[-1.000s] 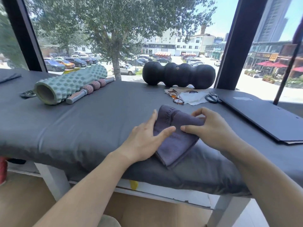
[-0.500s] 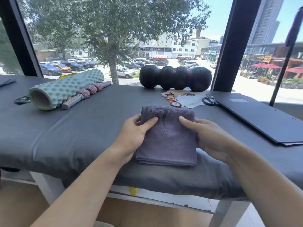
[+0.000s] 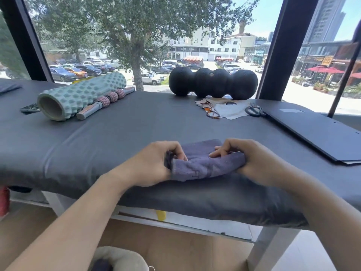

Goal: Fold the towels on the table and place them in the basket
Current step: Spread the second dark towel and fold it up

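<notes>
A grey-purple towel (image 3: 203, 165) lies folded near the front edge of the grey-covered table (image 3: 136, 132). Its near edge is lifted and rolled over toward the far side. My left hand (image 3: 156, 165) grips the towel's left end with curled fingers. At the right end, my right hand (image 3: 252, 159) holds the towel, its fingers curled over the top. A beige rounded rim, perhaps the basket (image 3: 121, 259), shows at the bottom edge below the table; something dark lies inside it.
A green foam roller (image 3: 78, 96) and a massage stick (image 3: 105, 102) lie at the back left. A black peanut-shaped roller (image 3: 213, 83) sits by the window. Glasses (image 3: 211, 110), a cloth, scissors (image 3: 254, 110) and a flat black board (image 3: 320, 132) occupy the back right.
Both hands went from resting on the flat folded towel to gripping its two ends. The towel's near edge has lifted and folded over.
</notes>
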The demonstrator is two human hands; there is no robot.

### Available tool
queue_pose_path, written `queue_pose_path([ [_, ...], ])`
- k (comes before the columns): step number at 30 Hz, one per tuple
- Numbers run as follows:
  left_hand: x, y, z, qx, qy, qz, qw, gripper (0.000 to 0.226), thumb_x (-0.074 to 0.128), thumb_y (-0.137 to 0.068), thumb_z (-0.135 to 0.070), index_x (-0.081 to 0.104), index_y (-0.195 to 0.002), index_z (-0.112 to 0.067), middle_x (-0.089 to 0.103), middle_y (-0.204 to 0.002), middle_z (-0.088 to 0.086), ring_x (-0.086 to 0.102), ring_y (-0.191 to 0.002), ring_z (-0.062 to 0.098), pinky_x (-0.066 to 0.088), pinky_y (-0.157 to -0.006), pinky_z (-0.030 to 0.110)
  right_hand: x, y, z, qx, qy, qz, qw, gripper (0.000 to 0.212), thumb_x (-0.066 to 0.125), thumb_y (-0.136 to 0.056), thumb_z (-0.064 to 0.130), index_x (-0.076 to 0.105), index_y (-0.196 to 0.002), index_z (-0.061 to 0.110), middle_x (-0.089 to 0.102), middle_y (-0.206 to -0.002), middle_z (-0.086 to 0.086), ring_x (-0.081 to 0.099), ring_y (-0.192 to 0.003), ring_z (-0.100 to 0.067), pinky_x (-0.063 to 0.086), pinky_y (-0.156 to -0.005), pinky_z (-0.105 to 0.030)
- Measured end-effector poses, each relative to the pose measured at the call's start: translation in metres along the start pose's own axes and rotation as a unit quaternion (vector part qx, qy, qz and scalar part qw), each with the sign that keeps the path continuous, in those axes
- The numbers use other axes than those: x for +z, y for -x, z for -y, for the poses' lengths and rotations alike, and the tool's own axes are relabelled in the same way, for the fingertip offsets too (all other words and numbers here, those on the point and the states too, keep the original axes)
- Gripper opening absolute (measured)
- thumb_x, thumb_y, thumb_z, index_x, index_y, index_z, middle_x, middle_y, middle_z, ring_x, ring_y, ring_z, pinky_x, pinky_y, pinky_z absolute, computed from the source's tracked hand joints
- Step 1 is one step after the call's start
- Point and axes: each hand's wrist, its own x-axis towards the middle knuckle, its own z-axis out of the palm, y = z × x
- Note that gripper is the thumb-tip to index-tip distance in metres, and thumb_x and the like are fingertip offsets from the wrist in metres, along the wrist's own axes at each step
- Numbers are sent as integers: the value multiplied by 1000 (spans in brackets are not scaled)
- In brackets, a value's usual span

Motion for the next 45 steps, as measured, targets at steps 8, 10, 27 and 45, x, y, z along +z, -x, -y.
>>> queue_pose_path([
  [8,18,27,4,46,-65,-40,996,53,93,-65,-45,49,-86,-25,63,-117,-17,58,-114,8,45,-96,26,-10,13,26,21,85,42,995,36,85,-66,37,56,-85,25,68,-114,33,62,-109,10,47,-96,-27],
  [10,20,28,5,31,-31,-58,997,43,88,-73,-41,52,-88,-23,67,-115,-15,62,-111,7,46,-96,29,-11,12,23,33,89,49,994,40,89,-67,38,56,-84,23,69,-113,33,62,-107,10,47,-93,-28],
  [27,25,-6,4,-192,60,-207,958,25,73,-88,-44,61,-91,-23,76,-72,-2,69,-70,18,50,-72,36,5,-20,-6,212,-129,-47,968,29,73,-88,41,62,-110,25,79,-87,2,75,-86,-19,54,-93,-45],
  [45,1,-15,3,-229,52,-64,970,41,84,-72,-46,64,-97,-21,72,-102,2,68,-93,17,50,-86,35,-6,-26,-1,268,-163,21,949,23,80,-84,19,74,-106,17,79,-97,1,74,-90,-12,52,-76,-22],
])
